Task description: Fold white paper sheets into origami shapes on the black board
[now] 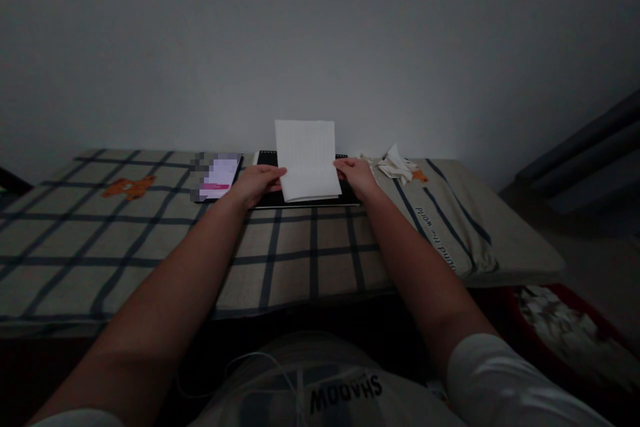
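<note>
A folded sheet of white lined paper (pixel 307 160) stands tilted up in front of me, its lower edge showing more than one layer. My left hand (pixel 257 183) pinches its left edge between thumb and fingers. On the opposite edge, my right hand (pixel 356 175) is closed on the paper too. Beneath the paper lies a black notebook (pixel 273 200) with a row of binding holes along its far side. The paper covers much of the notebook.
A tablet or phone (pixel 220 177) with a lit screen lies left of the notebook. Crumpled paper (pixel 397 165) rests to the right. Checked cloth (pixel 295 260) covers the surface, against a wall (pixel 320 47). A red bin (pixel 555 340) holding crumpled paper stands lower right.
</note>
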Available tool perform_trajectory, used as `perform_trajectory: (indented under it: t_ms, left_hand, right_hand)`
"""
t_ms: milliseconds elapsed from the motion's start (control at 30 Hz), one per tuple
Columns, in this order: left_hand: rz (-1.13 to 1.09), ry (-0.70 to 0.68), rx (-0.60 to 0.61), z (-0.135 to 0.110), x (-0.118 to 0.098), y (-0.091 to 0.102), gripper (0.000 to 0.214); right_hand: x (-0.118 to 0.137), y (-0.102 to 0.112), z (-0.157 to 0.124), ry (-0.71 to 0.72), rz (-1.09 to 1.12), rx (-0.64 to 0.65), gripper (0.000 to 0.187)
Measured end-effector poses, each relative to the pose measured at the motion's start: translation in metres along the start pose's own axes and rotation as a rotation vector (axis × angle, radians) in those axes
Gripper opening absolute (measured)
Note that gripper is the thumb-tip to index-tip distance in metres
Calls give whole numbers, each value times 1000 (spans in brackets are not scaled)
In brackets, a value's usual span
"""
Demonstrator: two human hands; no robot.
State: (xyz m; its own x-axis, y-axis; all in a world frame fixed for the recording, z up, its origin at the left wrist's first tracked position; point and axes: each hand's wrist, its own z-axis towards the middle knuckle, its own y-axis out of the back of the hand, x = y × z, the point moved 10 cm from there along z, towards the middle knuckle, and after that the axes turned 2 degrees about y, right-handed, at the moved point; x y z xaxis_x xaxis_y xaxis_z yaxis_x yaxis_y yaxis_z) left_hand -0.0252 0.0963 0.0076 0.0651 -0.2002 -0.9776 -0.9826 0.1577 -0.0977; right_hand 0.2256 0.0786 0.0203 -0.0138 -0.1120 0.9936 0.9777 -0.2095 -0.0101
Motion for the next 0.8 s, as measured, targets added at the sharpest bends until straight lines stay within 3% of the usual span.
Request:
perform_trajectory:
  t_ms: [267,400,600,800]
  left_hand:
    - [-6,-74,-56,3,-2,7,14]
    - [13,-114,-88,6,-5,12,10]
    - [12,-147,-145,5,-8,18,11]
    - [-15,-85,-54,3,-6,8,12]
  right_hand:
    - [-9,0,6,-1,106,1,6]
    - [-14,-7,6,-41,204,79,5]
    - [-18,-10,1,-95,153,116,3]
    - [-10,-4,0,-51,105,42,6]
